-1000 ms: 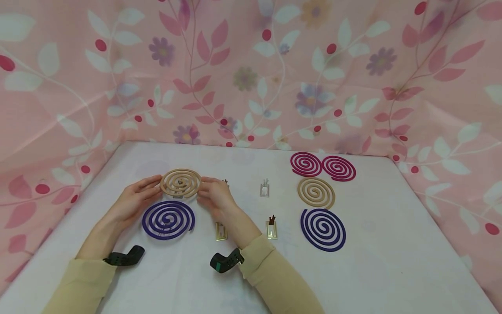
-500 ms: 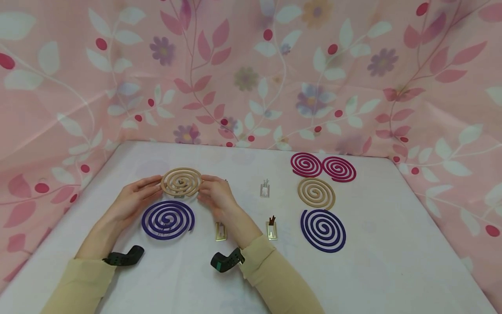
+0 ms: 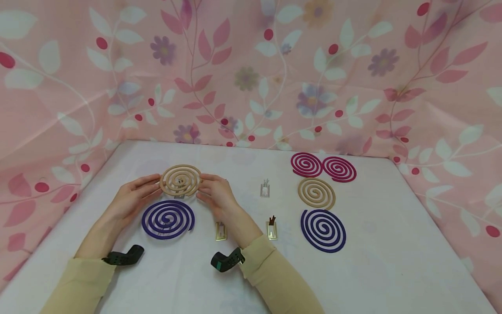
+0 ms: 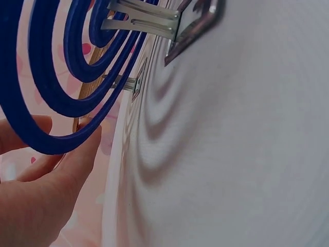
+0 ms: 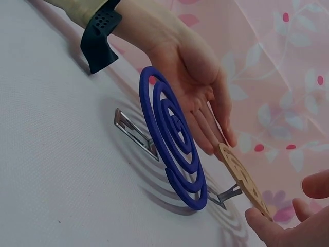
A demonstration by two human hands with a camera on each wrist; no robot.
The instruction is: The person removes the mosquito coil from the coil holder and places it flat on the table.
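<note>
My left hand (image 3: pixel 134 198) and right hand (image 3: pixel 218 196) hold a tan mosquito coil (image 3: pixel 167 171) from opposite sides, fingertips and thumbs at its rim. Under its centre is a small metal coil stand (image 3: pixel 179 196), whose prong shows through the spiral. Nearer me, a dark blue mosquito coil (image 3: pixel 150 235) sits raised on another metal stand (image 4: pixel 154 25), level above the cloth. In the right wrist view, the tan coil (image 5: pixel 252 191) stays above the cloth beside its stand's prong (image 5: pixel 229 194), with the right hand (image 5: pixel 298 226) at lower right.
To the right lie two magenta coils (image 3: pixel 306 164), a tan coil (image 3: pixel 301 192) and a blue coil (image 3: pixel 304 231). A silver stand (image 3: pixel 264 190) and gold stands (image 3: pixel 271 230) dot the middle of the white-covered table (image 3: pixel 392 261). Floral cloth (image 3: pixel 251 65) rises behind.
The tan coil has risen slightly in my two hands, moving a little away from me over its stand. The other coils stay put.
</note>
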